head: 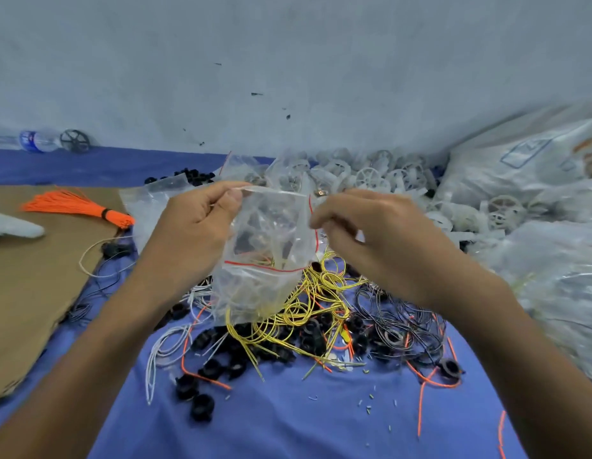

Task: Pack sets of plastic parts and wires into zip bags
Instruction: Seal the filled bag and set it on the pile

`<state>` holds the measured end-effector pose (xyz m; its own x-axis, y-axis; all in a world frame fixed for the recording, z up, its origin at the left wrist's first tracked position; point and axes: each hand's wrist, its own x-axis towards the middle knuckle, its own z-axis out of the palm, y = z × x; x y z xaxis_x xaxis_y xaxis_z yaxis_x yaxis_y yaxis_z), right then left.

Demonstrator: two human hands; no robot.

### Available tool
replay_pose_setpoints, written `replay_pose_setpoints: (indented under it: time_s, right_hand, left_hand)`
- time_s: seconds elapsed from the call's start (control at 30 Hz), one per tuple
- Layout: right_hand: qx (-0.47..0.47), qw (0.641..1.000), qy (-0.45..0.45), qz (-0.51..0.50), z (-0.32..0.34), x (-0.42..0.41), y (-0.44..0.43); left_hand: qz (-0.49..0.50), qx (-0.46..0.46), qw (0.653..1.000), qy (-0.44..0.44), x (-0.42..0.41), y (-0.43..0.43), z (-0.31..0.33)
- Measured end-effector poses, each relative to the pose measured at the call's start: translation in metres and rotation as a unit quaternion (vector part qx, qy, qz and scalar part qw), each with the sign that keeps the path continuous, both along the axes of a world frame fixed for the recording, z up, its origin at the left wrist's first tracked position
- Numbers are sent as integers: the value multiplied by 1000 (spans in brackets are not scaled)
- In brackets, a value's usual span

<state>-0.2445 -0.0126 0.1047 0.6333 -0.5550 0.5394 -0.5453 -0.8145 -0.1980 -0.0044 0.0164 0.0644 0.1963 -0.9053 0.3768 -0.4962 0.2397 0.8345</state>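
My left hand (pixel 195 217) pinches the top edge of a clear zip bag (pixel 265 246) with red seal lines, held up above the work surface. My right hand (pixel 364 226) grips the bag's right edge with curled fingers. Dark plastic parts and thin wires show through the bag. Under it lies a tangle of yellow wires (pixel 308 303), with black plastic rings (pixel 202 382), white wires (pixel 162 352), orange wires (pixel 430 379) and black wires (pixel 400 316) spread over the blue cloth (pixel 288 419).
White plastic wheels (pixel 381 177) are heaped at the back right beside large clear sacks (pixel 536 167). Empty zip bags (pixel 149 200) lie behind my left hand. A brown cardboard sheet (pixel 33 279) with an orange wire bundle (pixel 76 207) is on the left. A bottle (pixel 39 140) lies far left.
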Motion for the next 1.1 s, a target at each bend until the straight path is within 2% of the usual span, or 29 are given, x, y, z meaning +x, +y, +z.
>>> replay_pose_setpoints:
  time_s: [0.03,0.1,0.17,0.23,0.33,0.57,0.7,0.8,0.87,0.93,1.03,1.1]
  right_hand:
    - [14,999,0,-37,-15,-14,-14]
    - [81,981,98,-145,-48,-41,-46]
    - [156,927,237,-245,-85,-69,-73]
    - [218,880,315,-280,-121,-90,-84]
    - [256,879,291,-278,-146,-102,-87]
    - [225,909,226,-268,-131,-108,-89]
    - [222,935,119,-249,-109,-114,-84]
    - [275,933,-46,-229,-92,-119,-76]
    - [336,900,-192,-202,-84,-119,-71]
    - [376,852,-320,-174,-77,-116,-66]
    - [455,741,-487,-81,-65,-110,-56]
    - [485,688,-539,-26,-56,-105,-47]
  left_hand:
    - [-5,-1,1000,1,1,0,0]
    - [-12,-3,1000,3,0,0,0]
    - [-14,-9,1000,-3,0,0,-2]
    - [-17,-8,1000,-5,-1,2,-5]
    - [-18,8,1000,-1,-2,3,-7]
    - [-24,9,1000,-12,-10,3,-5]
    - [-26,1,1000,-5,-11,4,-7]
    - [-33,-3,999,5,-13,4,-9]
    - [-38,0,999,6,-15,5,-9]
    - [-36,12,999,2,-17,5,-8]
    - [-29,17,999,-1,-18,5,-7]
    - [-27,14,1000,-6,-19,6,-7]
